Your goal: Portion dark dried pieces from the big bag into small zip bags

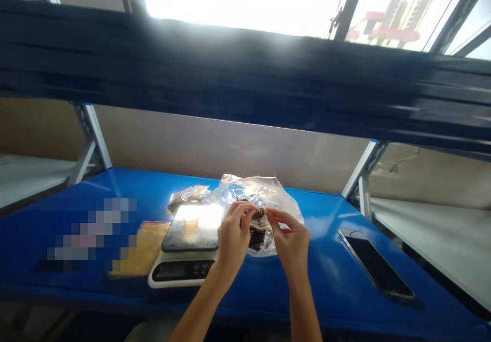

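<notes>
My left hand (237, 233) and my right hand (290, 240) meet over an open clear plastic bag (284, 191). Between their pinched fingertips is a small dark brown piece (258, 213), too small to name; both hands grip it. More dark pieces (257, 240) lie in the bag below, partly covered by my hands. Left of the hands stands a digital kitchen scale (190, 269) with a small round yellowish cup or lid (191, 224) on its platform.
Behind the scale lies a small clear packet with brownish contents (187, 196). Yellow plastic bags (143, 250) rest left of the scale. A phone (376, 265) lies on the right of the blue table (326, 301). A blue shelf beam (245, 81) crosses above.
</notes>
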Demonstrator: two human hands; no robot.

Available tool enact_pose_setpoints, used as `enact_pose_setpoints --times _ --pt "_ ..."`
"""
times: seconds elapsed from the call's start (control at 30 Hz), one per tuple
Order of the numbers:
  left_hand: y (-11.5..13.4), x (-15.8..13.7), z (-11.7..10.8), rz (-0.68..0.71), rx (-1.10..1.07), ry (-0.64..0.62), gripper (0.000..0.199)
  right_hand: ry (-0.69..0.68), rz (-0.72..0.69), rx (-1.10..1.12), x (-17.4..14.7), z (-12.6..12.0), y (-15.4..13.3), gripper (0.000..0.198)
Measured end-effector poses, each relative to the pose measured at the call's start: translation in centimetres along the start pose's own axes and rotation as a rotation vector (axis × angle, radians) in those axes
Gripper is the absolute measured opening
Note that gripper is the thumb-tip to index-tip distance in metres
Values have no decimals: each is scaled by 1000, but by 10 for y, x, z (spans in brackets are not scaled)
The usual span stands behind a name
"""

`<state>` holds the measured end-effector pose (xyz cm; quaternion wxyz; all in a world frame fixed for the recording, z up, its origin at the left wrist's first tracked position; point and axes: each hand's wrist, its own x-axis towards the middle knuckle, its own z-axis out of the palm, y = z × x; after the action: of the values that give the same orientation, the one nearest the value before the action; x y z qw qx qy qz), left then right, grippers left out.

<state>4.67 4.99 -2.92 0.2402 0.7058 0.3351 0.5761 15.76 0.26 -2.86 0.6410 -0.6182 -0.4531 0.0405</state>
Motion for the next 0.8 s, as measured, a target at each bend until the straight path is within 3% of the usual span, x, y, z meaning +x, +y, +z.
enact_pose_setpoints --times 0.07,0.2,0.3,0.43,0.57,0.7,0.8 --pt "2 -1 0 -14 30 92 17 53 40 25 -1 4 4 31" --pt "3 0 -1 -9 26 83 18 2 48 89 -3 11 8 34" --pt "1 1 -2 -19 40 128 17 65 68 140 -4 13 7 35" --pt "-2 3 -3 -7 27 3 18 3 69 197 -4 13 4 31" --pt "1 3 -6 -10 -9 108 16 107 108 237 -5 14 1 32" --pt "7 5 -11 14 -68 -9 16 -5 49 214 -5 13 0 31" --pt "8 5 -12 -34 -37 46 16 31 86 191 -6 13 1 32"
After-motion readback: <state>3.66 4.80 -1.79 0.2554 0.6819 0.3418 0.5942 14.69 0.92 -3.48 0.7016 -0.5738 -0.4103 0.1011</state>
